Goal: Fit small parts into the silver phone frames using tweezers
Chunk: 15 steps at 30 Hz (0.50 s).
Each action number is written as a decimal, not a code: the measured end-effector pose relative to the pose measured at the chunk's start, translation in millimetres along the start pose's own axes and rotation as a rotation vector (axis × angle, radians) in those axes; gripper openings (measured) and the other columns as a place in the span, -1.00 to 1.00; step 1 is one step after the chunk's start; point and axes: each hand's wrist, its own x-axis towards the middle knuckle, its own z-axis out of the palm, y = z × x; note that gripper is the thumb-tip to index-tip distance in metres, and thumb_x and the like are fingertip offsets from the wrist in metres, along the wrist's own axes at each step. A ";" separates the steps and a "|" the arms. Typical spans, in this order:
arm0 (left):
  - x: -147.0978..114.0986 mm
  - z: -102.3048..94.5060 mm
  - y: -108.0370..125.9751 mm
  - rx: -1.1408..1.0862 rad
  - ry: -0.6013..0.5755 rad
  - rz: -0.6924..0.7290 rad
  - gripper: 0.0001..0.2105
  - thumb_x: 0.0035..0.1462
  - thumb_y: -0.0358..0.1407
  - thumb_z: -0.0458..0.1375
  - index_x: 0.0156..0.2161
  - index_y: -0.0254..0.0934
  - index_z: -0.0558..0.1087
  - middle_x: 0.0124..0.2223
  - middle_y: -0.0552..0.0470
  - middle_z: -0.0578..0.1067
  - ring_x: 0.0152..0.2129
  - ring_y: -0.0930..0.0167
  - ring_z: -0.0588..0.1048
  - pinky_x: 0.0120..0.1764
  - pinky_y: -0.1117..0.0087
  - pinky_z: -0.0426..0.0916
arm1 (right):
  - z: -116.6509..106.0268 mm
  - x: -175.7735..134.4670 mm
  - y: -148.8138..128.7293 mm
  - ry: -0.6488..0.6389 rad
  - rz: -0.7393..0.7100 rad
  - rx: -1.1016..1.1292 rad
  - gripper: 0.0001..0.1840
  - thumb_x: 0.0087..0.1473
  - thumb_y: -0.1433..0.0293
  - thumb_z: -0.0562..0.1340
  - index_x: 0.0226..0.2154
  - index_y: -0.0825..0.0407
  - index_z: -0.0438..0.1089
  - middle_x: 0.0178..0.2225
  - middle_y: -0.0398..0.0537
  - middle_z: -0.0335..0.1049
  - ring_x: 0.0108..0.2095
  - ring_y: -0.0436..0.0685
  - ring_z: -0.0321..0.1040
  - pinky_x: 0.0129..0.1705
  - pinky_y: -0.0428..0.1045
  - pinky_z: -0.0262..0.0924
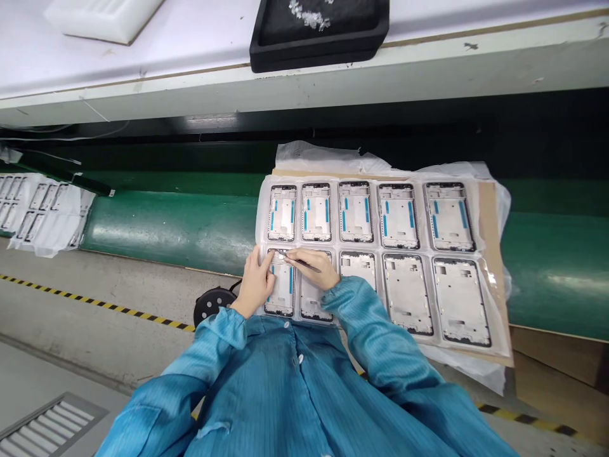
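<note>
the phone frame lies in the leftmost pocket of the near row of the plastic tray, its long axis running away from the wearer's body, the far short end under both hands. the left hand is loose, thumb and index finger spread apart on the frame; the right hand's fingers pinch a slim tool, possibly tweezers, its tip hard to make out. the tray sits on a green counter, below a white shelf, with grey floor to the left.

black tray cut off at top; frame beneath right fingers partly hidden
</note>
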 end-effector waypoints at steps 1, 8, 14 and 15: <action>0.0 0.0 -0.2 -0.002 0.002 0.002 -0.43 0.20 -0.48 0.01 0.33 -0.34 0.27 0.40 -0.32 0.05 0.31 0.08 0.13 0.30 -0.01 0.12 | -0.3 0.4 -0.4 -0.007 -0.004 -0.004 -0.85 0.33 0.38 0.22 -0.25 -0.01 0.51 -0.26 0.01 0.59 -0.23 0.13 0.57 -0.14 0.01 0.50; 0.1 1.2 -2.8 -0.020 0.026 0.023 -0.44 0.21 -0.48 -0.01 0.33 -0.32 0.27 0.39 -0.31 0.06 0.30 0.06 0.15 0.30 -0.04 0.12 | 1.8 0.5 0.7 0.020 0.013 0.002 -0.83 0.34 0.33 0.23 -0.26 -0.01 0.52 -0.26 0.00 0.60 -0.23 0.14 0.58 -0.13 0.01 0.51; -0.8 2.3 -2.7 -0.003 0.030 0.026 -0.43 0.21 -0.48 -0.01 0.33 -0.29 0.26 0.38 -0.29 0.07 0.27 0.06 0.17 0.27 -0.05 0.16 | 3.3 -1.6 4.9 0.068 0.093 0.056 -0.83 0.29 0.27 0.29 -0.29 -0.02 0.56 -0.28 -0.03 0.62 -0.25 0.15 0.59 -0.14 0.02 0.52; -0.9 2.3 -2.5 0.002 0.029 0.028 -0.43 0.21 -0.48 -0.01 0.34 -0.29 0.26 0.38 -0.30 0.07 0.27 0.06 0.17 0.26 -0.05 0.17 | 3.5 -1.9 5.5 0.069 0.108 0.063 -0.82 0.28 0.26 0.29 -0.29 -0.02 0.56 -0.29 -0.03 0.62 -0.25 0.15 0.59 -0.14 0.02 0.52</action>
